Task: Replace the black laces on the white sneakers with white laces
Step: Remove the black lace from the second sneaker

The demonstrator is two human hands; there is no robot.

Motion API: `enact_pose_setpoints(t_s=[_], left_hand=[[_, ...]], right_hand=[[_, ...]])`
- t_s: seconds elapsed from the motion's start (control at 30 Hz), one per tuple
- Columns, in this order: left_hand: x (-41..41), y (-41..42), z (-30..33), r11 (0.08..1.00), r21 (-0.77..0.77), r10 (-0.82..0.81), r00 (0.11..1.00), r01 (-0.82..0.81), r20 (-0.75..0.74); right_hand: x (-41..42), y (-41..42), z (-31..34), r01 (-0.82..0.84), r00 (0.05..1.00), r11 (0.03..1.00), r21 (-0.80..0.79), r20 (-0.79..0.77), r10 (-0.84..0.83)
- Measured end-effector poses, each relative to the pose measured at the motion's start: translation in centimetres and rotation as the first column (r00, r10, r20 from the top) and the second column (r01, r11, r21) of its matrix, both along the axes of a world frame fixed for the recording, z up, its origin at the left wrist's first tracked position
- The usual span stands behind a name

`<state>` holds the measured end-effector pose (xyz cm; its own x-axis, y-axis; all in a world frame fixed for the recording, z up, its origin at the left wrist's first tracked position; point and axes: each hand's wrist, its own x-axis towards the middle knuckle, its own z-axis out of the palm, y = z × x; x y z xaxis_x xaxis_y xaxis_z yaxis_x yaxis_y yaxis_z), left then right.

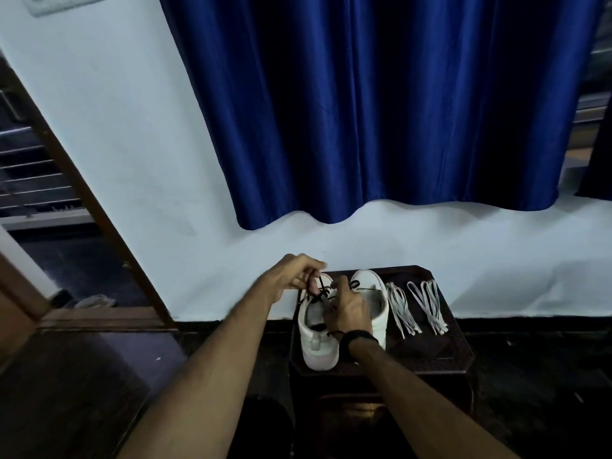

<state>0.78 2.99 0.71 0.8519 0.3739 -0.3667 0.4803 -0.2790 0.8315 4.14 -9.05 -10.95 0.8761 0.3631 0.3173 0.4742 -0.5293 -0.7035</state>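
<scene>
Two white sneakers stand side by side on a small dark table (427, 356), toes toward the wall. The left sneaker (316, 339) still carries a black lace (323, 291) over its tongue. My left hand (298, 271) pinches one strand of that lace above the shoe's front. My right hand (349, 308) lies over the gap between the shoes and holds another strand of the black lace with thumb and fingers. The right sneaker (371, 286) is partly hidden by my right hand. Two bundles of white laces (402, 309) (429, 304) lie on the table to the right of the shoes.
A blue curtain (381, 104) hangs on the white wall behind the table. A wooden door frame (99, 226) slants at the left, with another pale shoe (94, 301) on the floor beyond it. Dark floor surrounds the table.
</scene>
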Motion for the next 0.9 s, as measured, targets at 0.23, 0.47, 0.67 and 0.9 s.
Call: enact_pose_setpoints(t_s=[0.23, 0.47, 0.67, 0.9], left_hand=[[-0.1, -0.2, 2.5, 0.994, 0.094, 0.051, 0.998, -0.047, -0.034], [-0.7, -0.5, 3.0, 0.871, -0.477, 0.136, 0.991, -0.118, 0.002], [-1.2, -0.9, 2.5, 0.848, -0.530, 0.055, 0.996, -0.007, 0.075], [-1.7, -1.2, -0.9, 0.961, -0.240, 0.213, 0.921, -0.137, 0.326]], right_hand=[[-0.2, -0.1, 0.4, 0.011, 0.999, 0.999, -0.031, -0.037, -0.013], [-0.6, -0.5, 0.2, -0.028, 0.999, 1.000, 0.000, 0.016, 0.028], [-0.8, -1.0, 1.1, -0.102, 0.994, 0.992, -0.069, -0.052, 0.098], [-0.2, 0.0, 3.4, -0.225, 0.953, 0.961, 0.160, -0.166, 0.251]])
